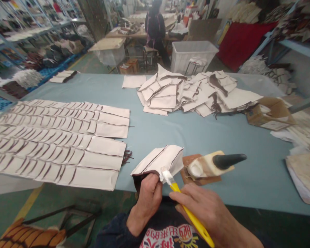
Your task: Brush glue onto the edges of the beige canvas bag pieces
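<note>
My left hand (pixel 147 198) is closed on the near edge of a cream fabric piece (pixel 161 156) with dark brown seams and a brown lining. In my right hand (pixel 203 203) is a paintbrush (pixel 188 206) with a yellow handle. Its white-coated bristles touch the fabric beside my left fingers. Just right of the piece, a glue container (pixel 198 168) with white paste in its opening and a black tapered end lies on a brown board (pixel 188 160).
Overlapping rows of cream pieces (pixel 100 155) cover the table's left side. A loose heap of similar pieces (pixel 167 93) lies at the back. A cardboard box (pixel 271 113) stands at right. Beyond the blue-green table (pixel 155 129), a person (pixel 155 27) is near a white bin (pixel 192 53).
</note>
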`<action>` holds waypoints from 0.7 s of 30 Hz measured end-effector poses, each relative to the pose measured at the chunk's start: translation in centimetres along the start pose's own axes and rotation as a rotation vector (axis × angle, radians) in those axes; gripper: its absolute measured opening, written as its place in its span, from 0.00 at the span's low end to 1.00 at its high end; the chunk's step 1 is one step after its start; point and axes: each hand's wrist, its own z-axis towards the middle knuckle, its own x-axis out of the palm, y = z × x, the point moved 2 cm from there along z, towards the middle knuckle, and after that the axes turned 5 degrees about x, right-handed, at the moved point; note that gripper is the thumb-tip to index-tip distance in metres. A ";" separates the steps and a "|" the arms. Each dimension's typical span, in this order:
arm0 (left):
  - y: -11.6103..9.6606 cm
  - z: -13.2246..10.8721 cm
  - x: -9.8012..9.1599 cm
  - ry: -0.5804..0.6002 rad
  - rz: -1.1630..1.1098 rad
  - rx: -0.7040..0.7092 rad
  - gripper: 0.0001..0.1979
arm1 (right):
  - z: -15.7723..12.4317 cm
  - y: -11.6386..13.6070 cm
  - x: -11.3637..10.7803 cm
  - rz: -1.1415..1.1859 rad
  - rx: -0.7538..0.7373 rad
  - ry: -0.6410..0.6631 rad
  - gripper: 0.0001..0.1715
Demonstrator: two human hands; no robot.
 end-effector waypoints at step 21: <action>-0.6 -1.0 -0.1 0.042 -0.007 -0.038 0.13 | 0.0 0.2 -1.0 0.326 0.131 -0.042 0.12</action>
